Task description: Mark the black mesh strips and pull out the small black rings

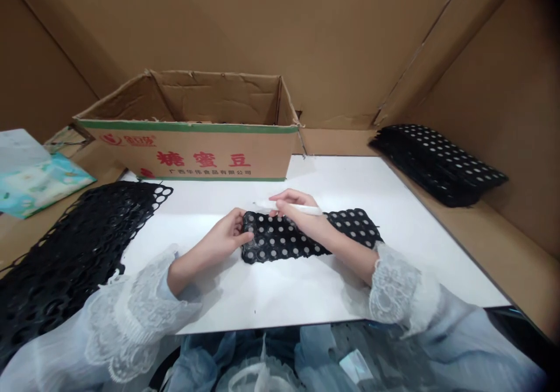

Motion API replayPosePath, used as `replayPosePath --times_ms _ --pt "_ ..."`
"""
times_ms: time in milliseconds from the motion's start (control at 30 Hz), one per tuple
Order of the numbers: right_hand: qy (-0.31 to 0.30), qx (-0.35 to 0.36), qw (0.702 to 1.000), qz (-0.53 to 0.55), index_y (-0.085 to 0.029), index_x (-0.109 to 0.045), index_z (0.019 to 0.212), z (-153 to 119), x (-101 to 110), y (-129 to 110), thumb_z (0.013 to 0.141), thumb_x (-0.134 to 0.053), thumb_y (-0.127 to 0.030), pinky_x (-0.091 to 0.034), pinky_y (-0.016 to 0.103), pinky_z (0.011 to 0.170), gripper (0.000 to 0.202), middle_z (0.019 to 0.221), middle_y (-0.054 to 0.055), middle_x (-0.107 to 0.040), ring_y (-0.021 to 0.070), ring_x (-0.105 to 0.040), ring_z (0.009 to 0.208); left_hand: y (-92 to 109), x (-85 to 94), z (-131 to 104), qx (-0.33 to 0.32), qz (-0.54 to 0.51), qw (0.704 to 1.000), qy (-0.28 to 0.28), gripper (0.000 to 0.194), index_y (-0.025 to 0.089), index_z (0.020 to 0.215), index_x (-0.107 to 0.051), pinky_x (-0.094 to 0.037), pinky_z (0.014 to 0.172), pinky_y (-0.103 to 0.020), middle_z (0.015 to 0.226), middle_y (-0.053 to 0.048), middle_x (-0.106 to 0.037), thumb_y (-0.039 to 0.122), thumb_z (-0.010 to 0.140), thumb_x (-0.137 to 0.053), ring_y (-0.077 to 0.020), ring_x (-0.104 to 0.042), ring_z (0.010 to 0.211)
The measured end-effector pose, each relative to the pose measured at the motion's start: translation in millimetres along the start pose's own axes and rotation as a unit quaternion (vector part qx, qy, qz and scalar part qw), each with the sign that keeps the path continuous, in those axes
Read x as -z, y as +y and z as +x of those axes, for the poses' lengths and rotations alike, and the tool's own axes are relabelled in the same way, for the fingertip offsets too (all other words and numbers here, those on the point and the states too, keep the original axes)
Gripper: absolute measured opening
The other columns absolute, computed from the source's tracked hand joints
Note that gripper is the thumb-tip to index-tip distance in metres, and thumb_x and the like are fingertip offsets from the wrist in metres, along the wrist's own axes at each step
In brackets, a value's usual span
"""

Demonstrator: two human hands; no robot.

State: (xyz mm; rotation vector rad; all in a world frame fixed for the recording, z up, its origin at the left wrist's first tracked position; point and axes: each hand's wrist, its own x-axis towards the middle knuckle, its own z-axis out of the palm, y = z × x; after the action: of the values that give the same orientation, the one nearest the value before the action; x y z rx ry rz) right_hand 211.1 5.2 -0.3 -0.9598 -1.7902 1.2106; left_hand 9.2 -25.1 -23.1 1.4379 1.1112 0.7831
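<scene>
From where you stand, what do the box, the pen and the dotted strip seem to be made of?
Box: corrugated cardboard, matt brown with green and red print; its cut edges look rough.
Pen: probably plastic, smooth and white.
Strip: perhaps rubber or soft plastic, black with glossy highlights; its pale dots could be another material, I can't tell.

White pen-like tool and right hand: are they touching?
Touching. The head view shows the right hand pinching the white pen-like tool between thumb and fingers.
</scene>
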Motion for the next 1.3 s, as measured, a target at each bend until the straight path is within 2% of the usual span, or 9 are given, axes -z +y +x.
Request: replayPosePath --times_ms 67,167,267,467,600,767,1167,1233,1300 --pt "-0.013 -0.045 0.996 0.074 -0.018 -0.052 0.076 2 -10 3 0.077 -0.050 -0.032 -0.044 0.024 0.064 0.015 0.067 0.000 -0.061 0.0115 -0.059 0.064 2 2.0 1 0.032 -0.002 0.999 0.033 0.031 0.014 0.089 -0.049 -0.043 0.070 -0.029 0.083 -0.006 -0.059 0.026 0.065 -0.064 -0.0169 -0.056 0.078" --pt "0.000 -0.088 0.989 0.117 -0.018 -0.048 0.066 1 -16 13 0.073 -0.051 -0.021 -0.043 0.022 0.058 0.009 0.055 -0.003 -0.056 0.0095 -0.056 0.054 7 4.2 2 0.092 -0.008 0.994 0.057 0.032 0.011 0.082 -0.053 -0.044 0.067 -0.029 0.077 -0.006 -0.060 0.029 0.059 -0.068 -0.0168 -0.058 0.070" --pt "0.009 -0.086 0.989 0.118 -0.018 -0.046 0.066 0 -16 20 0.071 -0.049 -0.016 -0.042 0.022 0.056 0.006 0.055 -0.004 -0.055 0.0096 -0.056 0.053 13 5.2 1 0.122 -0.009 0.991 0.057 0.030 0.011 0.076 -0.054 -0.044 0.061 -0.028 0.071 -0.005 -0.061 0.031 0.059 -0.068 -0.0161 -0.057 0.064" --pt "-0.008 -0.060 0.994 0.088 -0.019 -0.045 0.068 -4 -17 20 0.073 -0.048 -0.017 -0.041 0.023 0.056 0.006 0.057 -0.004 -0.055 0.0100 -0.056 0.056 20 6.6 -1 0.145 0.030 0.988 0.042 0.025 0.013 0.065 -0.052 -0.040 0.052 -0.024 0.057 0.000 -0.056 0.034 0.061 -0.066 -0.0126 -0.053 0.051" --pt "-0.011 -0.063 0.994 0.085 -0.019 -0.044 0.067 -4 -16 17 0.073 -0.048 -0.017 -0.042 0.024 0.058 0.008 0.058 -0.003 -0.055 0.0103 -0.056 0.057 19 7.5 -1 0.140 0.065 0.987 0.038 0.027 0.014 0.063 -0.051 -0.034 0.044 -0.021 0.052 0.001 -0.051 0.038 0.064 -0.062 -0.0103 -0.048 0.045" --pt "-0.012 -0.054 0.995 0.087 -0.019 -0.043 0.066 -5 -17 16 0.074 -0.048 -0.017 -0.041 0.023 0.057 0.009 0.058 -0.004 -0.055 0.0099 -0.055 0.056 14 6.2 0 0.147 0.081 0.984 0.060 0.027 0.014 0.062 -0.049 -0.027 0.038 -0.020 0.045 0.003 -0.047 0.039 0.068 -0.058 -0.0073 -0.039 0.037" --pt "0.006 -0.069 0.995 0.075 -0.019 -0.042 0.066 -4 -19 19 0.075 -0.047 -0.021 -0.039 0.024 0.056 0.010 0.055 -0.004 -0.054 0.0108 -0.053 0.055 12 5.6 1 0.152 0.087 0.983 0.052 0.026 0.015 0.063 -0.046 -0.027 0.039 -0.021 0.048 0.003 -0.044 0.039 0.072 -0.053 -0.0081 -0.038 0.038" --pt "0.005 -0.061 0.996 0.067 -0.019 -0.041 0.068 -5 -20 20 0.076 -0.046 -0.022 -0.038 0.024 0.056 0.010 0.056 -0.003 -0.053 0.0107 -0.052 0.055 12 1.2 -1 0.127 0.113 0.983 0.066 0.025 0.016 0.063 -0.045 -0.027 0.041 -0.022 0.048 0.003 -0.043 0.038 0.074 -0.050 -0.0093 -0.038 0.040" --pt "0.003 -0.044 0.999 0.032 -0.020 -0.041 0.070 -7 -23 19 0.078 -0.043 -0.024 -0.037 0.024 0.055 0.010 0.059 -0.003 -0.053 0.0104 -0.051 0.057 12 -5.6 -5 0.066 0.193 0.973 0.107 0.023 0.017 0.063 -0.043 -0.028 0.045 -0.024 0.052 0.002 -0.044 0.035 0.077 -0.046 -0.0113 -0.041 0.045"
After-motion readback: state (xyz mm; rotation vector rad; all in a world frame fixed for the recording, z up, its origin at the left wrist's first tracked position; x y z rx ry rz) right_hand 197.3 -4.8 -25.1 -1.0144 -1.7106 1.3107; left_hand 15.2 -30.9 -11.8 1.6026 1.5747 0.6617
